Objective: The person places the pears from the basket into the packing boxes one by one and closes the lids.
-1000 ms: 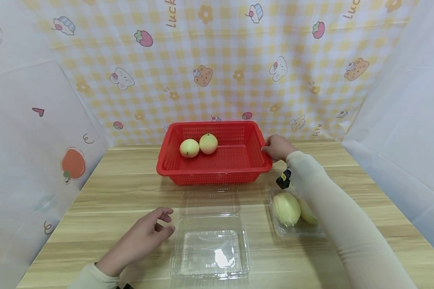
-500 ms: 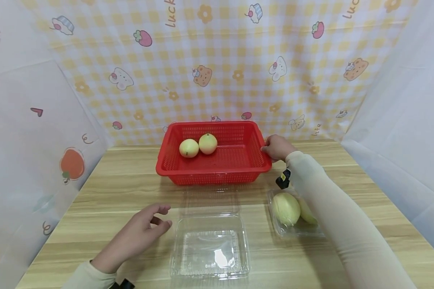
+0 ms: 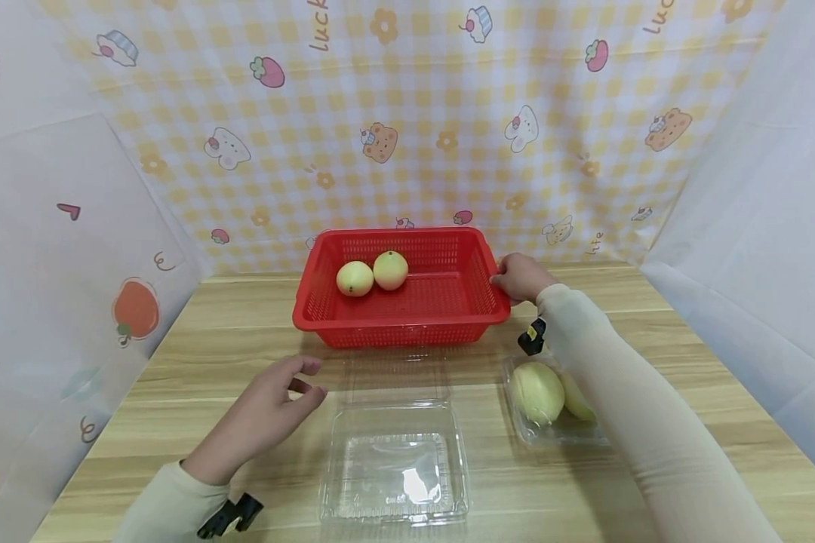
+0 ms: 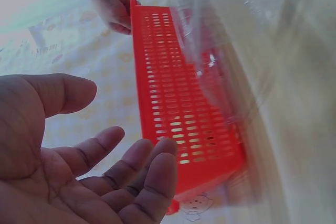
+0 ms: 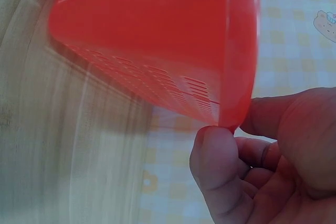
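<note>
My right hand (image 3: 521, 277) pinches the right rim of a red plastic basket (image 3: 407, 332); in the right wrist view thumb and fingers (image 5: 212, 153) meet around that rim. Two pale yellow round fruits (image 3: 355, 279) lie side by side in the left half of the basket. My left hand (image 3: 265, 411) hovers with loosely bent fingers and holds nothing, left of a clear plastic clamshell box (image 3: 333, 467). The box lies unfolded, its lid side toward the basket. In the left wrist view the palm shows bare, with the basket's slotted side beyond the fingers.
At the right, a second clear box (image 3: 531, 436) holds pale yellow fruits (image 3: 538, 394), partly hidden by my right sleeve (image 3: 625, 400). Everything stands on a wooden table (image 3: 244, 309). A checked cloth (image 3: 421, 113) hangs right behind the basket.
My left hand has drawn slightly left, then risen forward toward the basket. My right hand keeps its grip on the rim, and the basket has stayed in place.
</note>
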`<state>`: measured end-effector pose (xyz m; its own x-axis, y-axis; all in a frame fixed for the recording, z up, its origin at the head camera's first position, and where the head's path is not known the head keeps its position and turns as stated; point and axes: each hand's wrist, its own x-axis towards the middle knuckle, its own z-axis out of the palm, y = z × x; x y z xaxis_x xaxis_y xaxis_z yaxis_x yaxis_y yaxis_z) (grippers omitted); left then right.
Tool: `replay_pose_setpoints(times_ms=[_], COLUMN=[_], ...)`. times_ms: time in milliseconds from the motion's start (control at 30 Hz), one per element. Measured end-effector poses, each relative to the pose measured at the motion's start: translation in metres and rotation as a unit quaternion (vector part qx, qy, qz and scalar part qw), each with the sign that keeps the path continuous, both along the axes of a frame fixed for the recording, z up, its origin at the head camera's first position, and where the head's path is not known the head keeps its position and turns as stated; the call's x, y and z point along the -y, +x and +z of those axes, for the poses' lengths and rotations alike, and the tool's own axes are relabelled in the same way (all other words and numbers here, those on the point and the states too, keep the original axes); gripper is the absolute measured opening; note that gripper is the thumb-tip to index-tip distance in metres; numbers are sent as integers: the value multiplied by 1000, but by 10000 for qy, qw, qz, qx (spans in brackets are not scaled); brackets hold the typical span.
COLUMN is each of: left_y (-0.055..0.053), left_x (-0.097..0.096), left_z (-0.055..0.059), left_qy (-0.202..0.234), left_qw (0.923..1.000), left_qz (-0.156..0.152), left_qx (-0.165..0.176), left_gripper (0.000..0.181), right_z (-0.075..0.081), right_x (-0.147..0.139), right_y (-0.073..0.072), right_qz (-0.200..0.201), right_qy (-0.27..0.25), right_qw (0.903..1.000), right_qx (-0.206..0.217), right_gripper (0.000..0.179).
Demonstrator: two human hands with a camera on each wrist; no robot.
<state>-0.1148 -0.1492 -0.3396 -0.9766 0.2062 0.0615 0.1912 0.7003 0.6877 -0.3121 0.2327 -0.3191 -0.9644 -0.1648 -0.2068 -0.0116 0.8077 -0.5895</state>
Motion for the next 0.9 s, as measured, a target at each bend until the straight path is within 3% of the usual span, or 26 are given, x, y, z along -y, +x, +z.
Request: replay_pose_setpoints(times_ms=[433,700,800,900], left_y=[-37,-59,-68,-77], left_x=[-15,-33,-38,-42], left_z=[24,46,54,60], left_qy=[-79,-625,-796,-815], left_qw=[9983,9926,9906,9920], left_qz=[-175,-212,-234,-247], left_qx=[-544,-1024,-1085,-929], left_gripper=[38,41,41,40], right_z=[-1,-2,-2,-3], right_x=[-2,-2,-2,-1], right_y=[-1,-1,-1,-4], right_qz=[12,14,19,37], right_qy=[-20,-35,-22,-2], right_qw=[10000,10000,10000,10000], right_qx=[17,-24,-64,-62], right_gripper=[24,24,23,23])
